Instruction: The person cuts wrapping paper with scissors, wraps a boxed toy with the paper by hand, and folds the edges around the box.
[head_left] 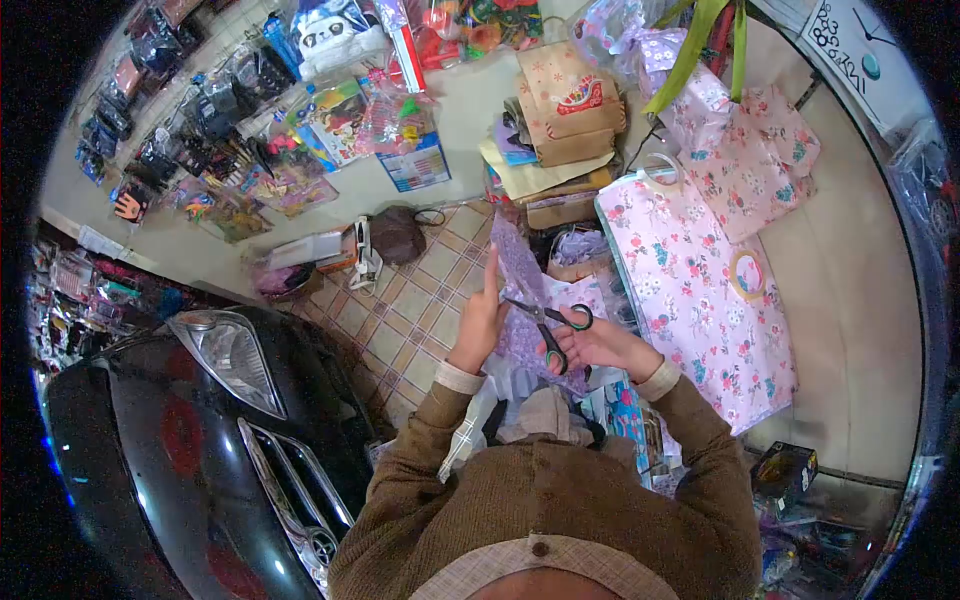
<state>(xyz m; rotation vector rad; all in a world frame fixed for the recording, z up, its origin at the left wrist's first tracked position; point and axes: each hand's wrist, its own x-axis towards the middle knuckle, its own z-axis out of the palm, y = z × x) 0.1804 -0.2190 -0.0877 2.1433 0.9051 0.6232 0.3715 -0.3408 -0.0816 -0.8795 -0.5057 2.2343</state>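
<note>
A sheet of purple-tinted bubble wrap hangs upright in front of my body. My left hand grips its left edge, index finger stretched upward along it. Scissors with black handles and green inner rings lie across the sheet, blades pointing toward my left hand. My right hand is at the handle rings, palm turned partly up, and holds the scissors there. Whether the blades are cutting into the wrap is too small to make out.
Pink floral paper with a tape roll on it lies to the right. Ahead are stacked paper bags. A black car stands close on the left. Packaged goods hang along the far wall, above the tiled floor.
</note>
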